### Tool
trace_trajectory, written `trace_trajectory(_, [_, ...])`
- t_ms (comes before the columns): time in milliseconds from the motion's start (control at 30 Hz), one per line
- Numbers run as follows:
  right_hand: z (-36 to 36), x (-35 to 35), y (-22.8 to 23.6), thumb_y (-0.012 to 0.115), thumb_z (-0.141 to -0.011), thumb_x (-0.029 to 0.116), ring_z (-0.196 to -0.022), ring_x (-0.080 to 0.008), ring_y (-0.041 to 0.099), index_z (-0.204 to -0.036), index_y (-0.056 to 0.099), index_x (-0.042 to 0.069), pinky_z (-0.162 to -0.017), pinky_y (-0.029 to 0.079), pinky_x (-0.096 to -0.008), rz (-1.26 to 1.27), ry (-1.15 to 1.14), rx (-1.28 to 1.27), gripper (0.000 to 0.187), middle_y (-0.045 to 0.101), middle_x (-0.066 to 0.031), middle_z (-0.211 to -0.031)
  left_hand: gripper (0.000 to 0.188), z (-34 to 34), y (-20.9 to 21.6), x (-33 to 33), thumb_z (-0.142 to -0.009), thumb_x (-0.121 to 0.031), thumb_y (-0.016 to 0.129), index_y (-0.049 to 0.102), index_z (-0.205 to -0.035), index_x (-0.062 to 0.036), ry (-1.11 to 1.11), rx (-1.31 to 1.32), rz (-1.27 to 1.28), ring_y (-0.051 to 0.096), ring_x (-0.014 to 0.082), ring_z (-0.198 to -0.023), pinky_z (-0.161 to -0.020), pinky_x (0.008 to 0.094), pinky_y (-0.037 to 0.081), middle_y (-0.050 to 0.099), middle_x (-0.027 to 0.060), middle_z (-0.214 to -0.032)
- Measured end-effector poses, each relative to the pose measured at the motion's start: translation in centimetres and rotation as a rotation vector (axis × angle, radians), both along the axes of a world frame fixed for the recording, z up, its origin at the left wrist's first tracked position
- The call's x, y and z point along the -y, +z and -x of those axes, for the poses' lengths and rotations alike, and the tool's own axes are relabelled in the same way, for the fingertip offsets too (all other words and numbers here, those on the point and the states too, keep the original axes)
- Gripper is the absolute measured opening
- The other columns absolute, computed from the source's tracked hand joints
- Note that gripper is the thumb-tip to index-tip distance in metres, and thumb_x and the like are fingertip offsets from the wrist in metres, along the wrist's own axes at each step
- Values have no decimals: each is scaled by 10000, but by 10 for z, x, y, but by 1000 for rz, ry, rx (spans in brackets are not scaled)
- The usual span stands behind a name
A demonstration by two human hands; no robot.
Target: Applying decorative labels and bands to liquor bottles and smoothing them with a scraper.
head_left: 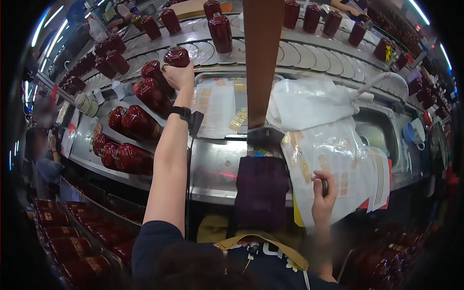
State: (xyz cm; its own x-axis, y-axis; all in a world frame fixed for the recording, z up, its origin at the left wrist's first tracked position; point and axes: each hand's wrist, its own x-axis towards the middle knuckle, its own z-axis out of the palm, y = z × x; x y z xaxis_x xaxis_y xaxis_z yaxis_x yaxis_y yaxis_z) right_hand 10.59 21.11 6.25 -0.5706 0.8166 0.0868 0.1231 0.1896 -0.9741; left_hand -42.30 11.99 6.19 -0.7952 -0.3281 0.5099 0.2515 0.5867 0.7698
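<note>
My left hand (180, 76) reaches far forward, its fingers wrapped round a glossy dark red bottle (176, 57) beside the conveyor. Just left of that arm, several more red bottles (140, 123) lie on their sides on the metal counter. My right hand (324, 195) hovers over white sheets (333, 150) that carry gold patterned pieces. Its fingers are curled around a small dark grey object, whose kind I cannot make out. Between the arms, a shallow metal tray (195, 133) holds pale sheets and gold decal pieces (238, 119).
A brown post (261, 63) rises in the middle, with a purple cloth (261, 186) below it. Behind runs a conveyor of overlapping plates (309, 55) bearing upright bottles. At right are a sink (382, 130) and a blue cup (410, 131). Crated bottles (72, 246) stand lower left.
</note>
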Motion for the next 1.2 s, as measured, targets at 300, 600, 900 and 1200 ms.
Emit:
trace_trajectory(300, [32, 16, 28, 781, -906, 58, -814, -117, 560, -1122, 678, 8, -757, 458, -259, -147, 189, -82, 245, 649, -34, -926, 545, -189, 108, 64, -787, -240, 936, 688, -1166, 62, -484, -171, -428, 715, 206, -991, -928, 353, 564, 737, 125, -1130])
trace_trajectory(600, [11, 46, 23, 980, -634, 96, -1218, -245, 654, -1636, 296, 30, -1081, 472, -359, 2, 592, -151, 1215, 677, -175, -1351, 507, -344, 30, 72, -994, -358, 714, 573, -1327, -4, -1238, 1158, -1017, 709, 185, -1021, -941, 357, 561, 712, 110, -1175])
trace_trajectory(900, [14, 43, 17, 989, -614, 106, -1089, -223, 702, -1597, 385, 16, -1003, 516, -340, -121, 485, -70, 1157, 714, -177, -1258, 615, -343, 15, 65, -1072, -520, 531, 569, -1357, 24, -1268, 1127, -816, 680, 175, -1111, -990, 340, 532, 703, 126, -1234])
trace_trajectory(1200, [10, 46, 34, 995, -627, 168, -1069, -289, 715, -1566, 441, 20, -945, 547, -361, -265, 452, 3, 1100, 708, -219, -1211, 614, -340, -8, 69, -1089, -520, 498, 558, -1360, 28, -1194, 1072, -765, 660, 173, -1133, -993, 321, 513, 679, 134, -1257])
